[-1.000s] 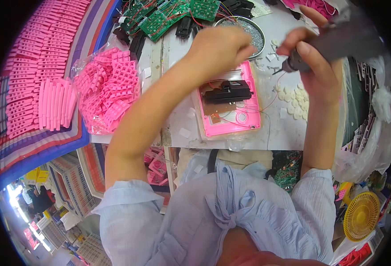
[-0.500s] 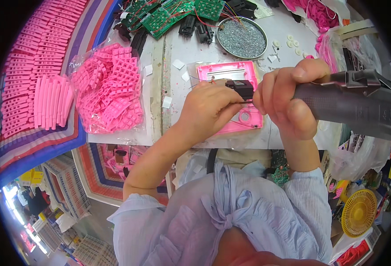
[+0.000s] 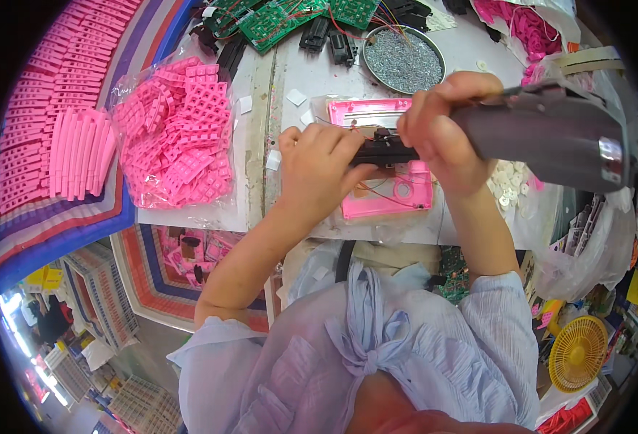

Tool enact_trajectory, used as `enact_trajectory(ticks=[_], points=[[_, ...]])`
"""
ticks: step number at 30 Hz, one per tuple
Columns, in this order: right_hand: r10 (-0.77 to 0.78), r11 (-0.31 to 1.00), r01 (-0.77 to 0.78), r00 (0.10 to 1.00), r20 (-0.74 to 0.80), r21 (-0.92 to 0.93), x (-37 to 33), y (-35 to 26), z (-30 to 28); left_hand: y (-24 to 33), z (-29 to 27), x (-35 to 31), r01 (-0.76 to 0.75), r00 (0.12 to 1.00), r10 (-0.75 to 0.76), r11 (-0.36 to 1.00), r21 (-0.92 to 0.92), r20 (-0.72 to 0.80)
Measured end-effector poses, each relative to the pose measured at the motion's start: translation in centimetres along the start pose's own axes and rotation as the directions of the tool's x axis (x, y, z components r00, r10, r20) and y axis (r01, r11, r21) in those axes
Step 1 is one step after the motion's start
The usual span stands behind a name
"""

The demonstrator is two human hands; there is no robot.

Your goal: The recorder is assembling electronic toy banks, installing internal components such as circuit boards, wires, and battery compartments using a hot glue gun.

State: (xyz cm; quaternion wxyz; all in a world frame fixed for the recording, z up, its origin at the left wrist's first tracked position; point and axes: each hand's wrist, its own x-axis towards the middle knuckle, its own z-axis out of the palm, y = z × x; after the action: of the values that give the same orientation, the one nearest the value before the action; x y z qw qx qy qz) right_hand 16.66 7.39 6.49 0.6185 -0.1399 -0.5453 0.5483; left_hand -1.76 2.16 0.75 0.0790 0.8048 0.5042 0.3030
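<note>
My right hand (image 3: 451, 137) is wrapped round a dark grey power screwdriver (image 3: 543, 134), which lies sideways with its tip end toward the left. Under that tip end sits a long black plastic part (image 3: 380, 154), steadied by my left hand (image 3: 317, 168) with its thumb against the near side. Both are over a pink plastic case (image 3: 366, 210) on the worktable; a round ring and thin wires show inside it. The exact tip of the screwdriver is hidden by my right fingers.
Behind the case stands a round dish (image 3: 404, 61) of small screws. Green circuit boards (image 3: 275, 25) with wires lie at the back. To the left are a clear bag of pink keypads (image 3: 178, 137) and stacked pink strips (image 3: 80, 155). White discs (image 3: 508, 181) lie right of my right wrist.
My right hand and the screwdriver have moved left and a little away from me. My left hand has shifted left, its fingers more spread, and the black part now lies more lengthwise across the case.
</note>
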Motion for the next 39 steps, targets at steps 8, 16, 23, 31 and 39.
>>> enact_trajectory(ticks=[8, 16, 23, 31, 39], points=[[0.038, 0.997, -0.039, 0.999, -0.006, -0.067, -0.4, 1.7, 0.2, -0.8, 0.1, -0.1, -0.086, 0.995, 0.085, 0.996, -0.016, -0.052], [0.057, 0.921, 0.033, 0.974, 0.217, -0.387, -0.3, 1.9, -0.4, -1.4, 0.8, -0.2, -0.141, 0.986, 0.137, 0.989, -0.041, -0.094], [0.282, 0.776, -0.009, 0.900, 0.334, -0.631, 0.6, 0.7, -1.1, -1.3, 1.0, -0.4, -0.139, 0.987, 0.134, 0.989, -0.046, -0.089], [0.588, 0.513, -0.142, 0.777, 0.226, -0.847, 0.5, -1.1, -4.5, -2.6, 1.0, 0.8, 0.094, 0.995, -0.102, 0.969, -0.229, -0.023], [0.763, 0.419, -0.357, 0.637, 0.111, -0.835, 2.9, 1.2, -6.4, -1.3, 1.8, 0.2, 0.153, 0.970, -0.225, 0.855, -0.496, -0.088]])
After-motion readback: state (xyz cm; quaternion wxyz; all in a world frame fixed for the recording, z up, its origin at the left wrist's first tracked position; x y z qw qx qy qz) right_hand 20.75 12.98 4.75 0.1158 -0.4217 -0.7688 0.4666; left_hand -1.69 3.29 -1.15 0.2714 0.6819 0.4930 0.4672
